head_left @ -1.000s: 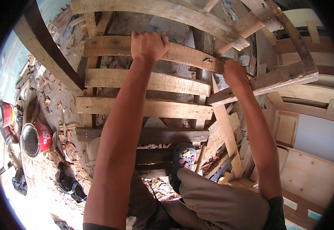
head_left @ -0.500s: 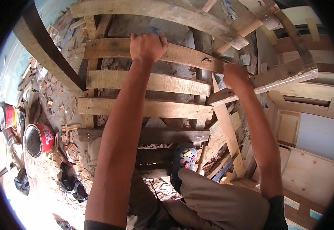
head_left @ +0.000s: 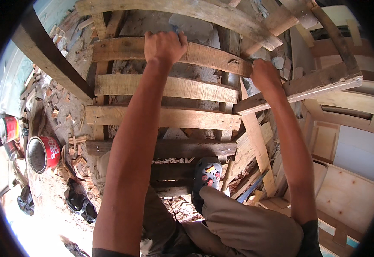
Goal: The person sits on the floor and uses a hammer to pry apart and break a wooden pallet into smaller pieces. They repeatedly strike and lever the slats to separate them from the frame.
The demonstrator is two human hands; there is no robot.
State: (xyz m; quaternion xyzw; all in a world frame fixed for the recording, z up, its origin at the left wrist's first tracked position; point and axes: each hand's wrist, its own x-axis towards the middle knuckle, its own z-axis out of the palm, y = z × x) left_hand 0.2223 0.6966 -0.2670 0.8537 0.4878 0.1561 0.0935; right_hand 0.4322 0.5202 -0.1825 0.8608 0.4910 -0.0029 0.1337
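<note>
A wooden pallet (head_left: pixel 200 119) with several rough slats lies before me, its gaps showing the littered ground. Both my hands are closed over one slat (head_left: pixel 210 59) near its far part. My left hand (head_left: pixel 164 48) grips that slat left of its middle, the fingers curled over the far edge. At the slat's right end, my right hand (head_left: pixel 265 76) is wrapped around the wood, its fingertips mostly hidden. A thick plank (head_left: pixel 298 89) slants away just beside my right wrist. My foot, in a grey clog (head_left: pixel 208 172), rests on the nearer slats.
Another wooden beam (head_left: pixel 49 55) rises at the left. Beyond it lie wood scraps (head_left: pixel 52 96), a red bucket (head_left: pixel 49 154) and black plastic (head_left: pixel 80 200). A frame of boards (head_left: pixel 345 128) stands to the right. A blue tool or strip (head_left: pixel 252 186) leans among loose planks.
The view has shifted slightly, and the pallet and hands sit a little higher in it. Both hands keep the same grip on the slat.
</note>
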